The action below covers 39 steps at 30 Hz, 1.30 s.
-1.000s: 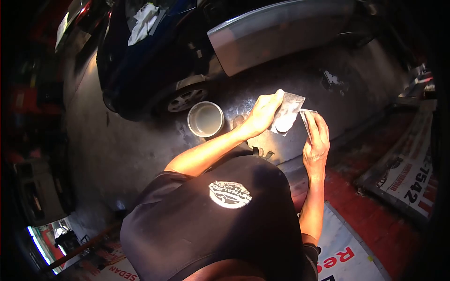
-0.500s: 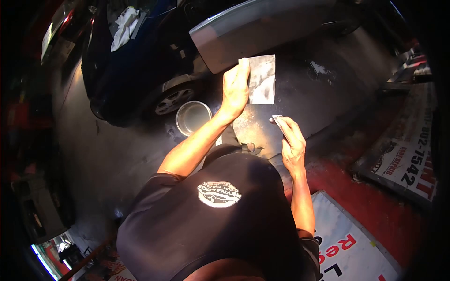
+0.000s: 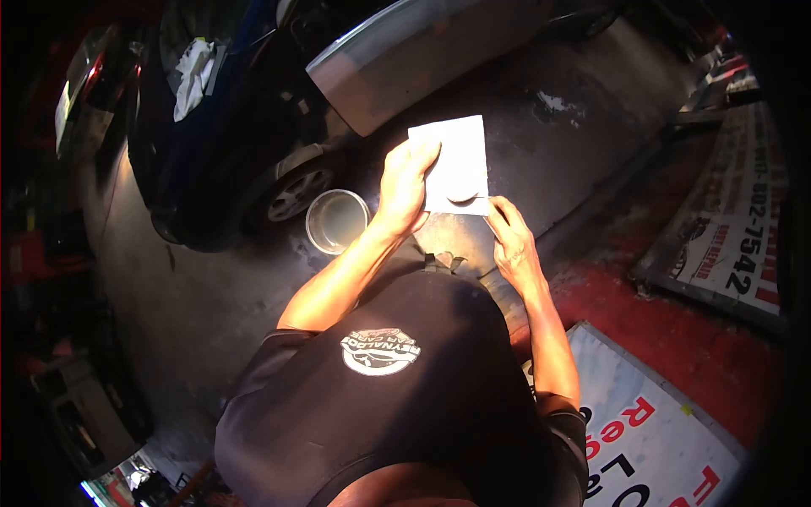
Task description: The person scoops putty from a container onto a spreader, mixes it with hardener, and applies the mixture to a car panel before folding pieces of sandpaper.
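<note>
My left hand (image 3: 401, 186) is closed round the left edge of a flat rectangular plate (image 3: 460, 156), its thumb lying over the face. Glare turns the plate almost pure white, and a dark curved mark shows near its lower edge. At the lower right corner, my right hand (image 3: 512, 241) pinches a thin flat spreader (image 3: 473, 208), whose pale blade overlaps the bottom of the plate. Beyond my left forearm, a round container (image 3: 337, 221) with pale, cloudy contents stands on the floor.
A dark car (image 3: 203, 177) with a wheel (image 3: 300, 194) is at the upper left, a crumpled white cloth (image 3: 194, 78) on it. A grey panel (image 3: 397, 72) spans the top. Printed signs lie at right (image 3: 735, 228) and lower right (image 3: 642, 422), beside red flooring (image 3: 608, 325).
My right hand has come up and left, bringing the spreader to the plate. The plate has lowered and tilted, turning from smeared grey to bright white. The view has shifted slightly.
</note>
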Each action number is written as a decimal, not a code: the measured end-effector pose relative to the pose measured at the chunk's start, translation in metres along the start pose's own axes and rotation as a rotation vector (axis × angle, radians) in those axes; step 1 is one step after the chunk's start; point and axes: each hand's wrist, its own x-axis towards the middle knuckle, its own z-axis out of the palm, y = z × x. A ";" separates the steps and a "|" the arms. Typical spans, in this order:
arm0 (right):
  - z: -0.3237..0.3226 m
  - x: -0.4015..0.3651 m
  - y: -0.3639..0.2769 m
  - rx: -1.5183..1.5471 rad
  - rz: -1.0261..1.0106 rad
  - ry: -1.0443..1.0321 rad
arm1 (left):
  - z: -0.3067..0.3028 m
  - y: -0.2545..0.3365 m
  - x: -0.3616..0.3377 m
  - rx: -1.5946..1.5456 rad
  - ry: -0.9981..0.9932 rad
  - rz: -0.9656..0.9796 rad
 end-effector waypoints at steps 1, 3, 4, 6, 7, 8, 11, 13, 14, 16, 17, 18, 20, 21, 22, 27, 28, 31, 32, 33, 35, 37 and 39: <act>-0.010 0.010 -0.013 0.014 0.062 0.078 | 0.007 0.007 0.000 0.185 0.014 0.154; -0.034 0.036 -0.039 -0.042 -0.037 0.236 | -0.011 -0.005 0.009 0.357 0.006 0.159; -0.047 0.049 -0.050 -0.061 -0.095 0.260 | -0.019 -0.011 0.014 0.529 -0.021 0.168; -0.050 0.062 -0.060 -0.214 -0.210 0.208 | -0.018 -0.016 0.015 0.570 -0.106 0.143; -0.047 0.063 -0.073 -0.244 -0.232 0.168 | -0.011 -0.018 0.015 0.589 -0.056 0.231; -0.045 0.064 -0.082 -0.271 -0.258 0.127 | -0.007 -0.019 0.016 0.606 -0.001 0.322; -0.022 0.047 -0.067 -0.272 -0.325 0.068 | -0.020 -0.027 0.027 0.608 0.133 0.325; -0.010 0.037 -0.059 -0.288 -0.353 0.082 | -0.024 -0.029 0.026 0.618 0.154 0.327; -0.008 0.033 -0.055 -0.283 -0.351 0.064 | -0.026 -0.030 0.026 0.611 0.159 0.314; -0.007 0.025 -0.051 -0.279 -0.350 0.039 | -0.026 -0.028 0.024 0.600 0.168 0.299; -0.010 0.023 -0.047 -0.267 -0.331 0.020 | -0.023 -0.026 0.025 0.590 0.183 0.325; -0.012 0.021 -0.043 -0.257 -0.312 0.001 | -0.019 -0.021 0.026 0.579 0.197 0.350; -0.003 0.008 -0.018 -0.083 -0.224 0.010 | -0.023 -0.006 0.032 0.461 0.149 0.371; -0.006 0.013 -0.021 0.091 -0.137 0.017 | -0.028 -0.004 0.035 0.441 0.118 0.359; -0.012 0.018 -0.023 0.085 -0.145 0.017 | -0.031 -0.002 0.038 0.421 0.087 0.349; -0.037 0.031 -0.065 0.215 -0.343 0.265 | -0.026 -0.035 0.022 -0.141 0.053 -0.172; -0.037 0.031 -0.067 0.084 -0.429 0.219 | -0.018 -0.033 0.015 -0.278 0.108 -0.346; -0.016 0.020 -0.043 0.027 -0.277 0.195 | -0.013 -0.031 0.006 -0.229 0.076 -0.277; -0.013 0.017 -0.029 0.032 -0.161 0.191 | -0.016 -0.029 0.005 -0.160 0.045 -0.246; -0.018 0.014 -0.019 -0.087 -0.169 0.116 | -0.016 -0.026 0.004 -0.157 0.045 -0.245; -0.006 0.000 0.001 -0.047 -0.101 0.080 | -0.007 -0.012 0.006 -0.125 -0.029 -0.077; -0.017 0.010 -0.015 0.020 0.051 0.101 | 0.002 -0.001 0.007 0.089 -0.049 0.090; -0.039 0.033 -0.034 -0.028 -0.030 0.247 | -0.008 -0.006 0.006 0.372 -0.046 0.102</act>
